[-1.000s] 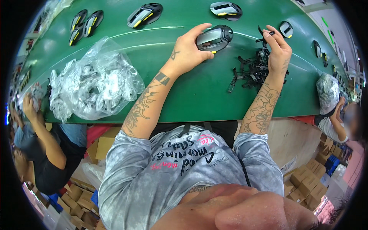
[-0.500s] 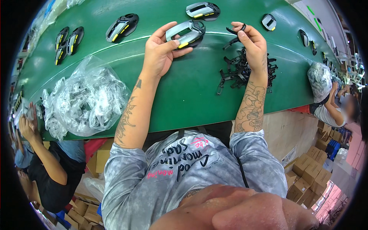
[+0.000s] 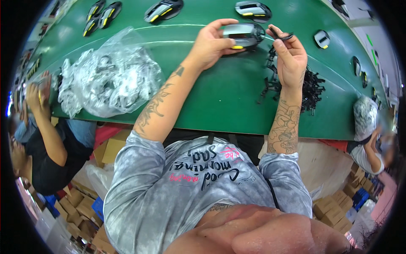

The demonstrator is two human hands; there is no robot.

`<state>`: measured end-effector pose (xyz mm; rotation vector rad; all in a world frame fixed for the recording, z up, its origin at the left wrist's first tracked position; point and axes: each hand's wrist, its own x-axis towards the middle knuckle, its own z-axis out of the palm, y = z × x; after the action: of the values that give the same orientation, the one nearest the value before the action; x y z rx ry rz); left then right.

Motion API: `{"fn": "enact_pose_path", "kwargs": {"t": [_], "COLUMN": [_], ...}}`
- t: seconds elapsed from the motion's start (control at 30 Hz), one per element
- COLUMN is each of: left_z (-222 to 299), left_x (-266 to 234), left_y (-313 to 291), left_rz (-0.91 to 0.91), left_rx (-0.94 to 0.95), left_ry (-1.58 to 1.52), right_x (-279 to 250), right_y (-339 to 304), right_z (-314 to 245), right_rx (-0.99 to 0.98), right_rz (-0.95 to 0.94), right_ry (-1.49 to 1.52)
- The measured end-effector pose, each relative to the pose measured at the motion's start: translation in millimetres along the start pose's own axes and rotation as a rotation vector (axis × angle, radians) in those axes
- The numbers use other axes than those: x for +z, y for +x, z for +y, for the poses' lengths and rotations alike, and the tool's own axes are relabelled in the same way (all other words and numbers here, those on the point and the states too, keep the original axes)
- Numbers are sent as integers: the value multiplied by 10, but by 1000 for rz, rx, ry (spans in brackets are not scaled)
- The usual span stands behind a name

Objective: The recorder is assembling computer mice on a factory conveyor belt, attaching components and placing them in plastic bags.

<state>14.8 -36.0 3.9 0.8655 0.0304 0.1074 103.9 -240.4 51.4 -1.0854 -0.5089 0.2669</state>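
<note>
My left hand (image 3: pixel 211 46) grips a grey and black oval plastic housing (image 3: pixel 242 32) with a yellow strip along its near side; a long dark recess shows in its top. My right hand (image 3: pixel 291 61) pinches a small black plastic part (image 3: pixel 282 36) between thumb and fingers, close to the housing's right end. Whether the two pieces touch, I cannot tell. Below and around my right wrist lies a heap of similar thin black plastic parts (image 3: pixel 312 91), partly hidden by the hand and forearm.
On the green table (image 3: pixel 211 101) a clear bag of wrapped parts (image 3: pixel 114 80) lies left of my left arm. Similar housings (image 3: pixel 164 10) lie along the far side, one (image 3: pixel 322 39) at the right. People work at both sides; a full plastic bag (image 3: pixel 365 116) stands far right.
The view has shifted, so the table's things sit differently in it. My hands have come closer together, bringing the housing and the black part near each other.
</note>
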Motion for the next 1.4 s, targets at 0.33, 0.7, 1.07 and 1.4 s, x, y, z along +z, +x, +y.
{"fn": "enact_pose_path", "kwargs": {"t": [0.33,0.7,1.07,1.4], "left_z": [-131,-81,-98,-80], "left_x": [173,145,161,148], "left_y": [-90,-95,-105,-83], "left_rz": [50,11,-13,-32], "left_rx": [-48,-82,-126,-120], "left_ry": [-74,-117,-75,-88], "right_x": [98,175,139,197], "right_y": [-38,-73,-68,-140], "right_z": [217,-84,35,303], "right_rx": [286,301,137,-13], "right_rz": [94,-8,25,147], "right_ry": [-18,-375,-121,-729]}}
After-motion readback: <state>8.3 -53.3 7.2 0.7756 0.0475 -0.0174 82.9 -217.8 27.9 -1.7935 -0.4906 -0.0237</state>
